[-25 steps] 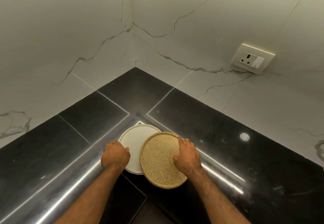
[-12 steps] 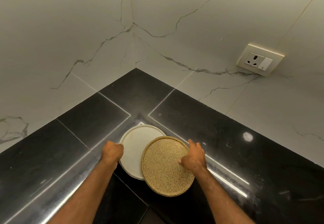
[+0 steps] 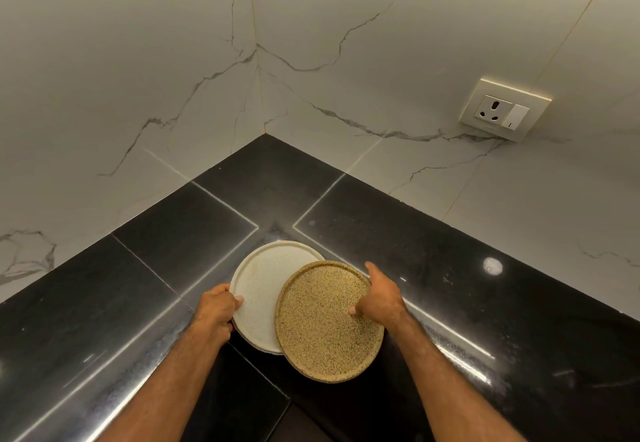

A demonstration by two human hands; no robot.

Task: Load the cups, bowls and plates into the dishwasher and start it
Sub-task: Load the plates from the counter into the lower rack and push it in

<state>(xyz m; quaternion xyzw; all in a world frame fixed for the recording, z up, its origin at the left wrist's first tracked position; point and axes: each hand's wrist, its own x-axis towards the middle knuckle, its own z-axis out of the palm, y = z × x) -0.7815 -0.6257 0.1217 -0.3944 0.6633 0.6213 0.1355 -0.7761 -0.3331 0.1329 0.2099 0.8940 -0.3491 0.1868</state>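
Two round plates are held over the inner corner of a black counter [image 3: 173, 234]. The white plate [image 3: 263, 279] is on the left, and my left hand [image 3: 216, 310] grips its left rim with the thumb on top. A tan speckled plate [image 3: 325, 324] overlaps the white plate's right side and tilts toward me. My right hand [image 3: 379, 298] holds its right rim, thumb on the plate's face and fingers around the edge. No dishwasher, cups or bowls are in view.
White marble walls meet in a corner behind the L-shaped counter. A wall socket with a switch [image 3: 502, 112] sits on the right wall. The counter's front edges [image 3: 114, 382] run close under my forearms.
Both plates have come up and toward me from the counter. The tan plate has slid right and lower, and both hands have shifted their hold on the rims.
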